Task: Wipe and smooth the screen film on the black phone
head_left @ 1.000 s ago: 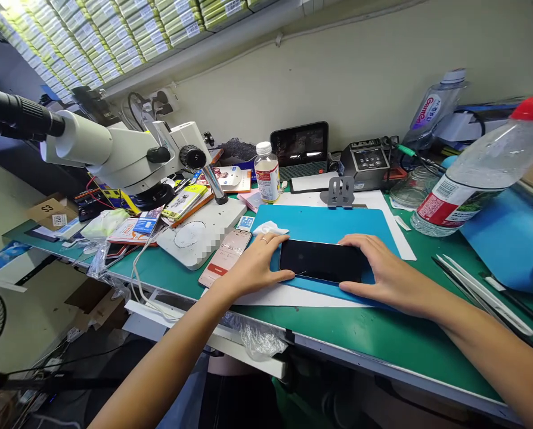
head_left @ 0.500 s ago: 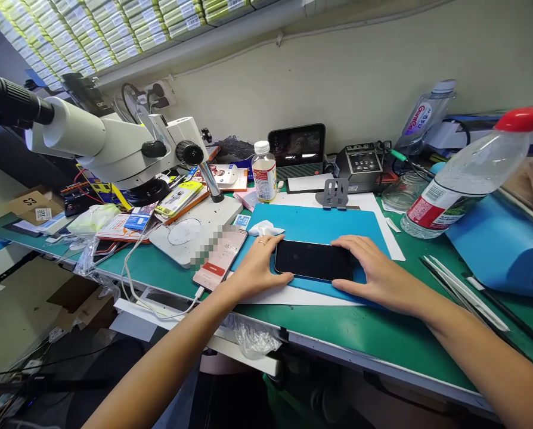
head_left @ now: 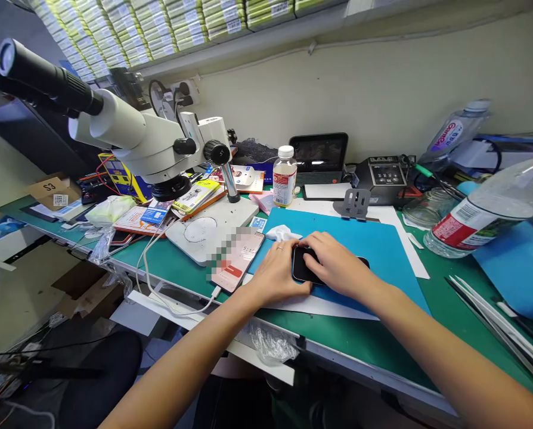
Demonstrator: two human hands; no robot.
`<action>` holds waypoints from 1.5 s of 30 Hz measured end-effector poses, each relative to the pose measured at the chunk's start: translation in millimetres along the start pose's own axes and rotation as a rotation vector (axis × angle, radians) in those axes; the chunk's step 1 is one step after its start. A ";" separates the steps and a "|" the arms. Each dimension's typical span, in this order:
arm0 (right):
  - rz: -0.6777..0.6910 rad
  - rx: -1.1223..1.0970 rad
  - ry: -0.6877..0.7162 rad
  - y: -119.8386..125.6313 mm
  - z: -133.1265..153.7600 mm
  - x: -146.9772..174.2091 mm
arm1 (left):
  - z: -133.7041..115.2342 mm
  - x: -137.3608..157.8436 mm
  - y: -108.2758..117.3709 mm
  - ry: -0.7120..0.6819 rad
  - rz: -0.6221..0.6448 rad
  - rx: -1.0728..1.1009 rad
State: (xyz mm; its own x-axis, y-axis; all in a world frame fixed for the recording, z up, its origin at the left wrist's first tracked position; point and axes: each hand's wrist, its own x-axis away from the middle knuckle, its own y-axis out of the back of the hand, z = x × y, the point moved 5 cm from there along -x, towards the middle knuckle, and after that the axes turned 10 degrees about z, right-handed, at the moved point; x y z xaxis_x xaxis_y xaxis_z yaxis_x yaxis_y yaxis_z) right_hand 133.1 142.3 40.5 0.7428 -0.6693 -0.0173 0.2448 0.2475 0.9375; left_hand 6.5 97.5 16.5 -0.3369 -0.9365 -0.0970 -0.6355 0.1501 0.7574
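A black-screened smartphone (head_left: 300, 268) lies on a blue mat (head_left: 378, 241), partly covered by my hands. At its left end my left hand (head_left: 275, 274) is closed on it, with the thumb along the near edge and the fingers at the far edge. My right hand (head_left: 340, 262) reaches across the screen from the right. Its fingertips are at the far left corner beside my left fingers, and its thumb is bent over the glass. Just behind my left hand is a crumpled white tissue (head_left: 281, 233). Left of that hand rests a second phone (head_left: 237, 262), lit and plugged into a white cable.
A microscope (head_left: 136, 140) stands on a white base at the left. Behind the mat are a small drink bottle (head_left: 285, 177) and a grey metal stand (head_left: 353, 204). A large water bottle (head_left: 472, 220) and tweezers (head_left: 499, 319) are to the right.
My right hand has left the phone's right end and moved left across the screen to its far left corner. My left hand keeps its hold. The whole view has shifted slightly.
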 end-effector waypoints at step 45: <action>-0.097 -0.094 -0.220 -11.0 -7.7 -9.3 | -1.0 6.5 -0.4 -0.011 -0.043 0.000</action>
State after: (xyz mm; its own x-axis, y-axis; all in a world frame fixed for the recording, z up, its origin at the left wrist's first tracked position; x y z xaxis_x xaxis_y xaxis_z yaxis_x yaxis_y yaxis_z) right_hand 128.3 151.2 27.7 0.5624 -0.8266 -0.0202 0.3726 0.2315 0.8987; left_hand 5.2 91.1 16.2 -0.3168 -0.9386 -0.1365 -0.6492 0.1097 0.7527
